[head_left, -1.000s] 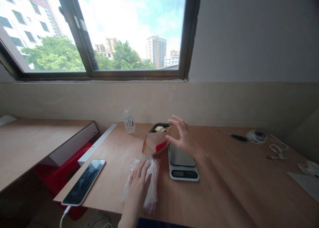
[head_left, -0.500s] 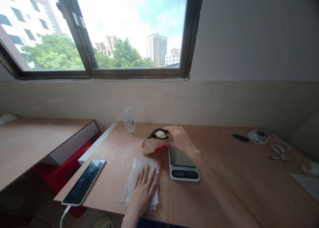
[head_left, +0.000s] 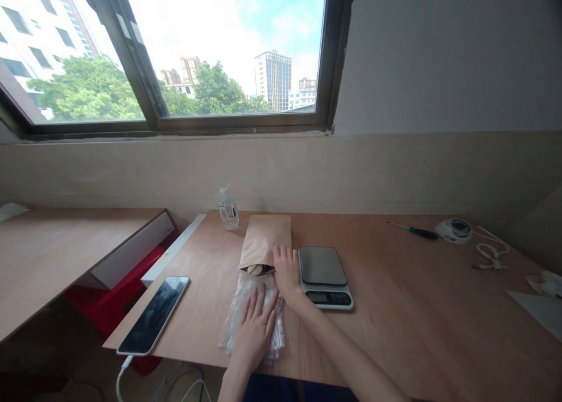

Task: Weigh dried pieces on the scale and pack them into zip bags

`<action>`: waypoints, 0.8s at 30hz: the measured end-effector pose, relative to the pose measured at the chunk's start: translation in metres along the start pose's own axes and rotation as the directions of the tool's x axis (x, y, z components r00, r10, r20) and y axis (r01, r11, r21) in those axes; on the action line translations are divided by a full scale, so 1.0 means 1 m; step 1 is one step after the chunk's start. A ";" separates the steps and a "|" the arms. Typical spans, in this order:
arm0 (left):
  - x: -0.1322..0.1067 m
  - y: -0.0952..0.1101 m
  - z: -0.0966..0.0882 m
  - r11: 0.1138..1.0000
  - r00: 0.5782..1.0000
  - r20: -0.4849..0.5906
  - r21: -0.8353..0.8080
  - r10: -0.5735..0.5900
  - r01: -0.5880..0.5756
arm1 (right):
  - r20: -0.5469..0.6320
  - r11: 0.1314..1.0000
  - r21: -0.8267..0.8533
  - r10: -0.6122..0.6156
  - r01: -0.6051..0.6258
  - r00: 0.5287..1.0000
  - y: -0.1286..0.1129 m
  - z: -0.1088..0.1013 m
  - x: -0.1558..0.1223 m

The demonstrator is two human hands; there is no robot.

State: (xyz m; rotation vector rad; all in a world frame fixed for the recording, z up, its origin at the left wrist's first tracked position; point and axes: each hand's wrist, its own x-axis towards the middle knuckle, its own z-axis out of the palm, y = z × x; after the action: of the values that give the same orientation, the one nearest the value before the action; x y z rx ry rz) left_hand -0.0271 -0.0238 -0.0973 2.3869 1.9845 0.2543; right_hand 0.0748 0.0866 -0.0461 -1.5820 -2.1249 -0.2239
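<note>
Black glass faces up on the smartphone (head_left: 153, 317), whose lower end reaches the front edge of the table (head_left: 395, 320); a white charging cable (head_left: 124, 367) runs from it down over the side, so a snag there could plausibly drag the phone off. Farther back, a clear plastic bottle (head_left: 228, 210) stands upright near the brown paper bag (head_left: 267, 235); a wide swing of the bag might tip it.

That bag lies on its side between the bottle and the scale, its mouth gaping toward the person, with pale pieces (head_left: 257, 269) showing right at the opening. Lifting its back end or pulling too hard would likely spill them onto the clear zip bags (head_left: 237, 314) just in front. The left hand (head_left: 257, 326) lies flat on those slick bags, fingers slightly spread and gripping nothing; sideways pressure could make the stack slide or fan out.

The right hand (head_left: 287, 270) is at the right corner of the bag's mouth, fingers bent; whether it pinches the paper cannot be told. A one-sided tug there could tear or twist the opening. Just beside it is the digital kitchen scale (head_left: 324, 267), which the wrist might bump, shifting it or disturbing a reading.
</note>
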 end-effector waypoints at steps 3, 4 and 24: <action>0.000 0.002 -0.004 1.000 0.999 0.031 0.000 -0.008 0.008 | -0.030 1.000 -0.027 0.011 -0.012 0.999 0.004 0.016 0.010; 0.000 0.002 -0.006 1.000 0.999 0.035 0.000 -0.007 0.007 | -0.036 1.000 -0.027 0.010 -0.011 0.999 0.006 0.019 0.013; -0.001 0.003 -0.004 0.998 0.998 0.000 0.002 -0.060 0.060 | -0.118 0.887 0.444 0.200 -0.128 0.973 0.137 -0.048 -0.136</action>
State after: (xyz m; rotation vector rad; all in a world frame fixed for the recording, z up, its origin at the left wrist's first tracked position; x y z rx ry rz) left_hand -0.0255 -0.0259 -0.0930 2.3240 2.0533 0.2496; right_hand 0.2464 -0.0057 -0.0877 -1.4104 -1.7498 0.1676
